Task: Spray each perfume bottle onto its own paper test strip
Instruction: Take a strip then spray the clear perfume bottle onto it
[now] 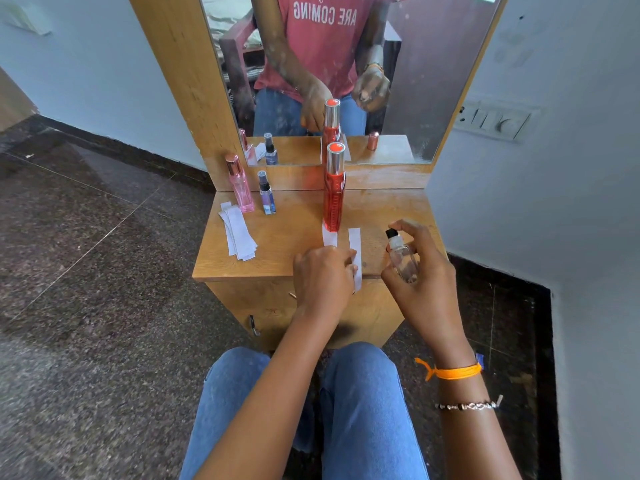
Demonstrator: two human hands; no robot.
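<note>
Wooden dresser top (284,237) bears red-filled bottle (334,192); right hand (420,271) grips clear bottle (403,259).

Near end of test strip (355,258) hidden under left hand (323,275); clear bottle (403,259) base buried in right hand (424,271) grip.

this looks like a room in a home, probably a bedroom corner. a small wooden dressing table (277,244) with a tall mirror (311,64) stands against a pale painted wall (536,168), and the floor (86,254) is dark speckled stone tile. a switch panel (495,121) is fixed on the wall at the right. in the mirror a wooden chair (239,64) shows behind the seated person
</note>
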